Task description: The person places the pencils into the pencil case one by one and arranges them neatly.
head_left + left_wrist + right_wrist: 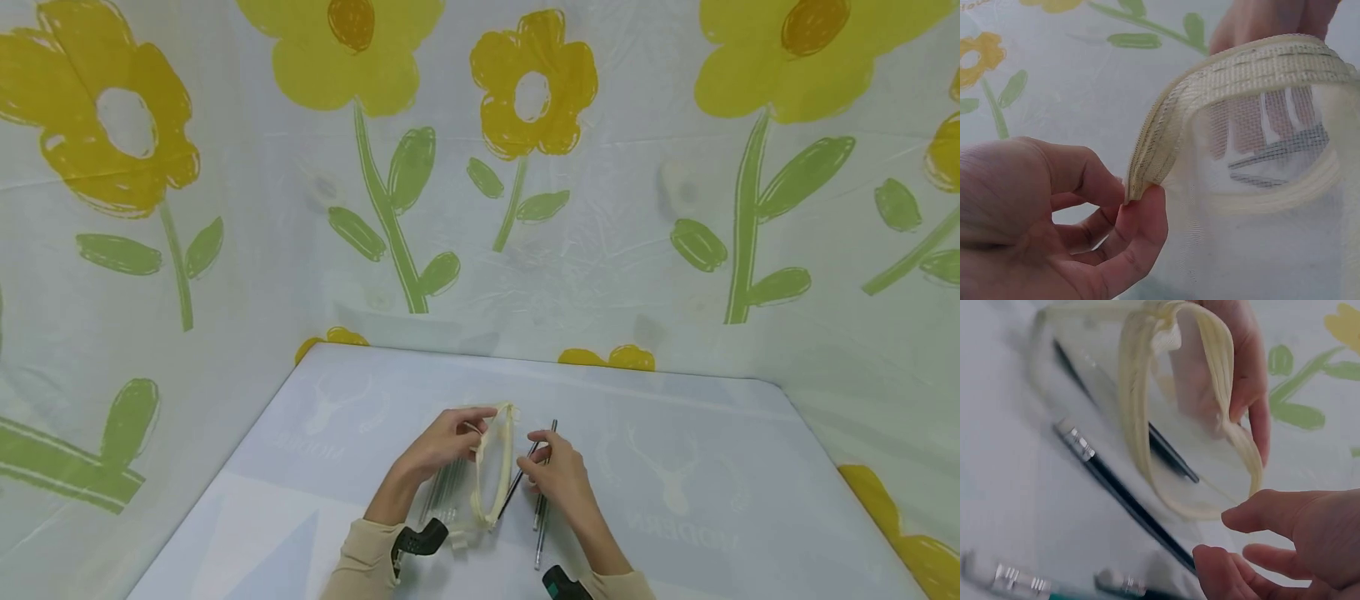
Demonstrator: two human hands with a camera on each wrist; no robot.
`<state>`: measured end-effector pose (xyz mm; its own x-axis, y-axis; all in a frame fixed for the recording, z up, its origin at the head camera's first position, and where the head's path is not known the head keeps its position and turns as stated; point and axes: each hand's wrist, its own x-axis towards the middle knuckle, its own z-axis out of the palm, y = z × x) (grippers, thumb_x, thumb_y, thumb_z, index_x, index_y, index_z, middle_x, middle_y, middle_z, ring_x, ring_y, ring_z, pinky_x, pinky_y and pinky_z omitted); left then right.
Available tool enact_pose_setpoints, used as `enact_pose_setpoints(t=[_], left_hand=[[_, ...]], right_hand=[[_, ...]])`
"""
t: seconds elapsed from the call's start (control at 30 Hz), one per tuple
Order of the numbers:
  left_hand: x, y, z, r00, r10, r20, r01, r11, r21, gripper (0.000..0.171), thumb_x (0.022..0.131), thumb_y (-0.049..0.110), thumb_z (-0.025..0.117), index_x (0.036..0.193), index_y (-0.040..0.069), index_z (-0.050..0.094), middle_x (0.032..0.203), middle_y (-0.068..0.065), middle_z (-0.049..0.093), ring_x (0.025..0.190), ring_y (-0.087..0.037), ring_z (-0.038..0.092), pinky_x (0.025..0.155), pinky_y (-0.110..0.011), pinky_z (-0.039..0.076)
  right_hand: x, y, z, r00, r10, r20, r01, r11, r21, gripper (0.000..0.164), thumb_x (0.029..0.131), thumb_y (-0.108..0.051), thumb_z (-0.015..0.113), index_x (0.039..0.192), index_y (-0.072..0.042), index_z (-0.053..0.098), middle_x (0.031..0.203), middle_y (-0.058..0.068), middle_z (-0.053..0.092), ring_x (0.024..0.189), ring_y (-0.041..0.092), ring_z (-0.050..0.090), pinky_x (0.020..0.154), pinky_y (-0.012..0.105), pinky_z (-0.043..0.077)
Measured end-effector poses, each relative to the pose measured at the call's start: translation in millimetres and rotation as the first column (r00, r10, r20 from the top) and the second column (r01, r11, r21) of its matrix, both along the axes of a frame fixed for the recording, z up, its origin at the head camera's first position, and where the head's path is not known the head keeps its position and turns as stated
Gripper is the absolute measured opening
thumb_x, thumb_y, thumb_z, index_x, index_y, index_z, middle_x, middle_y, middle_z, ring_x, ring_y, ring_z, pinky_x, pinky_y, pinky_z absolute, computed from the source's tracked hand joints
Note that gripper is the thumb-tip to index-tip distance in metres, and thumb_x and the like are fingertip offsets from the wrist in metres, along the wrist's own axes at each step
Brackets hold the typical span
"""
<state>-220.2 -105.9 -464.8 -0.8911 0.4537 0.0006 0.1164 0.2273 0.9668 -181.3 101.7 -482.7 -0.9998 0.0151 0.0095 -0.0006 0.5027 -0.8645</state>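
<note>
A see-through mesh pouch (450, 492) with a cream zipper edge (1135, 394) lies in front of me, its mouth spread wide. My left hand (453, 437) pinches the zipper edge between thumb and fingers, clearly seen in the left wrist view. A dark pencil (1172, 459) shows through the pouch's mouth in the right wrist view. My right hand (558, 475) is just right of the mouth, thumb and index fingertips apart. Another dark pencil (1129, 494), with a metal ferrule and pale eraser, slants past those fingertips, its far end hidden behind the index finger.
More pencils (542, 533) lie on the table under and below my right hand; one has a green barrel (1054, 596). The pale table (675, 433) carries a printed deer-head pattern. A flowered curtain (600, 275) hangs behind and along both sides.
</note>
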Motion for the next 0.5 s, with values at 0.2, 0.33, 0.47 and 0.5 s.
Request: enact_pose_setpoints(t=[0.2,0.33,0.47,0.5], left_hand=[[-1.1,-2,-0.2,1.000,-0.004,-0.009,0.004,1.000,-0.009,0.050,0.093,-0.003,0.045,0.143,0.002,0.049,0.113,-0.026,0.053,0.083,-0.016,0.050,0.069,-0.039,0.055],[-1.2,-3,-2.0,1.000,-0.015,-0.006,0.015,1.000,-0.009,0.050,0.093,-0.003,0.044,0.143,0.001,0.049,0.113,-0.025,0.052,0.083,-0.018,0.048,0.069,-0.041,0.055],[-0.4,-3,-2.8,1.000,-0.025,0.000,0.025,1.000,-0.007,0.051,0.093,-0.003,0.044,0.143,0.000,0.048,0.113,-0.026,0.051,0.083,-0.019,0.048,0.069,-0.040,0.054],[-0.2,-3,-2.7,1.000,-0.028,0.002,0.028,1.000,-0.005,0.051,0.093,-0.003,0.044,0.143,0.000,0.048,0.113,-0.026,0.051,0.082,-0.018,0.048,0.069,-0.040,0.054]], right_hand=[[8.5,17,-5.1,0.998,-0.057,-0.031,0.060,0.994,0.087,0.050,0.084,-0.008,0.071,0.131,-0.001,0.057,0.093,0.011,0.062,0.054,0.010,0.060,0.049,0.023,0.053],[11.9,26,-7.7,0.997,-0.071,-0.028,0.074,0.988,0.133,0.055,0.081,-0.008,0.075,0.132,0.000,0.056,0.092,0.010,0.063,0.052,0.009,0.058,0.049,0.024,0.049],[12.9,32,-10.2,0.997,-0.069,-0.024,0.072,0.984,0.164,0.058,0.076,-0.008,0.078,0.130,0.000,0.057,0.087,0.007,0.063,0.051,0.009,0.057,0.052,0.024,0.047],[12.9,33,-10.7,0.997,-0.068,-0.021,0.071,0.983,0.168,0.059,0.076,-0.008,0.079,0.130,0.000,0.057,0.086,0.007,0.063,0.051,0.009,0.057,0.052,0.025,0.046]])
